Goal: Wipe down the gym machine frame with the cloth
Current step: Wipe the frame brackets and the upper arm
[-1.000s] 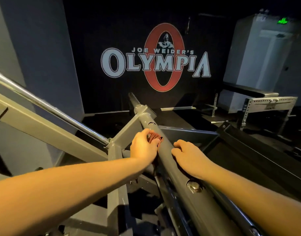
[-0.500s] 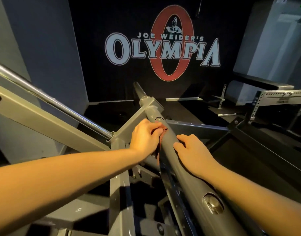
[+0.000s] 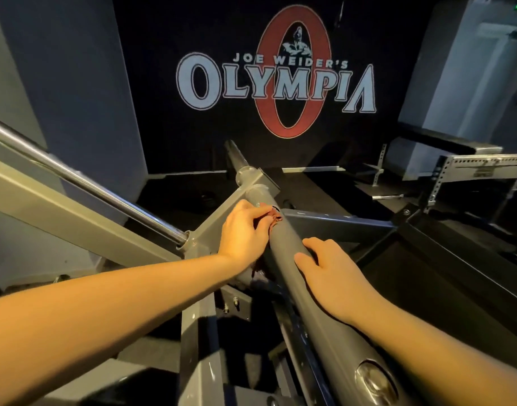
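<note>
Cloth (image 3: 274, 218): reddish, bunched small, pressed to the upper left side of the tube; mostly hidden under the fingers.
Left hand (image 3: 247, 232): fingers curled round the cloth, gripping it against the metal.
Tube (image 3: 285, 249): round grey frame member; long axis from lower right, near, up and away to a collar (image 3: 256, 181).
Right hand (image 3: 330, 273): nearer along the same tube, just below the cloth; fingers relaxed, draped over the top, holding nothing.
Coming stroke: probably along the axis; free toward the collar, blocked on the near side by the right hand.
Surface: smooth paint; dirt not discernible in dim light.
Room: chrome bar (image 3: 105, 192) left, logo (image 3: 277, 83) on black wall (image 3: 169, 148), rack (image 3: 482, 168) right.
</note>
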Motion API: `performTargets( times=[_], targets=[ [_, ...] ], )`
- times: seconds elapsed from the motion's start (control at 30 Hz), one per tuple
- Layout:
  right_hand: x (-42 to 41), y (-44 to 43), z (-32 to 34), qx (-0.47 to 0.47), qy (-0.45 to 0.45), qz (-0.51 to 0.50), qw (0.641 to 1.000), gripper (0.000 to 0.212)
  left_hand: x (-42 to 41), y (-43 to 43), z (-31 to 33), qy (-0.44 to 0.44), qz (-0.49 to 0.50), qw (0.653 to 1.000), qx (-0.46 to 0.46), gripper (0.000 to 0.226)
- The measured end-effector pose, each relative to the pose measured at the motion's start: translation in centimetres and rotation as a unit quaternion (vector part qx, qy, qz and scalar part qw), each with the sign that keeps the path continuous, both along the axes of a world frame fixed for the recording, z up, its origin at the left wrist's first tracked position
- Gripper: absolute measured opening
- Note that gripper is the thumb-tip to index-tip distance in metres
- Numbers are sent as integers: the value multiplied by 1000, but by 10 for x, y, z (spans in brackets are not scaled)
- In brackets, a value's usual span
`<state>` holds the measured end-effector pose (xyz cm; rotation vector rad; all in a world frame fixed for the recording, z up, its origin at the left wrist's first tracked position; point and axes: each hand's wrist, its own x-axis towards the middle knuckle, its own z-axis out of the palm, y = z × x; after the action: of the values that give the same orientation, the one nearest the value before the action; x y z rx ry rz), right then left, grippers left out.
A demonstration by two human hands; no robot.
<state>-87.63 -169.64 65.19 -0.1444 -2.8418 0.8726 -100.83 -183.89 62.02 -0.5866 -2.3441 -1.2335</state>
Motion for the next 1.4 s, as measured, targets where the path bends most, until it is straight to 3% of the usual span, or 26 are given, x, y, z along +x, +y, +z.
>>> performTargets(
  times=[0.1, 0.2, 0.27, 0.37, 0.43, 0.53, 0.7, 0.9, 1.1, 1.4],
  targets=[
    [2, 1, 2, -18, 1, 6, 1000, 45, -53, 14, 2, -96, 86, 986, 108, 19],
    [4, -1, 4, -27, 1, 7, 1000, 45, -86, 12, 10, -187, 96, 958, 195, 18],
    [3, 0, 4, -23, -1, 4, 1000, 47, -83, 9, 15, -170, 87, 971, 141, 23],
    [2, 0, 3, -16, -2, 3, 1000, 45, -49, -2, 16, -50, 19, 998, 13, 17],
    [2, -1, 2, -11, -3, 5, 1000, 43, -33, -9, 15, 5, -45, 997, -63, 14],
    [2, 0, 1, -11, 1, 6, 1000, 42, -53, -8, 29, -1, -83, 992, -91, 17],
    [0, -1, 3, -17, -13, 3, 1000, 47, -99, 9, 38, -54, 28, 994, -89, 19],
    [2, -1, 4, -6, -5, 3, 1000, 44, -61, -19, 42, 37, -132, 971, -197, 23],
    [1, 0, 2, -13, 3, 1, 1000, 41, -108, 10, 42, 66, -120, 963, -232, 28],
    [-4, 7, -4, 0, 7, 6, 1000, 48, -132, 39, 52, -62, -115, 962, -239, 25]
  ],
)
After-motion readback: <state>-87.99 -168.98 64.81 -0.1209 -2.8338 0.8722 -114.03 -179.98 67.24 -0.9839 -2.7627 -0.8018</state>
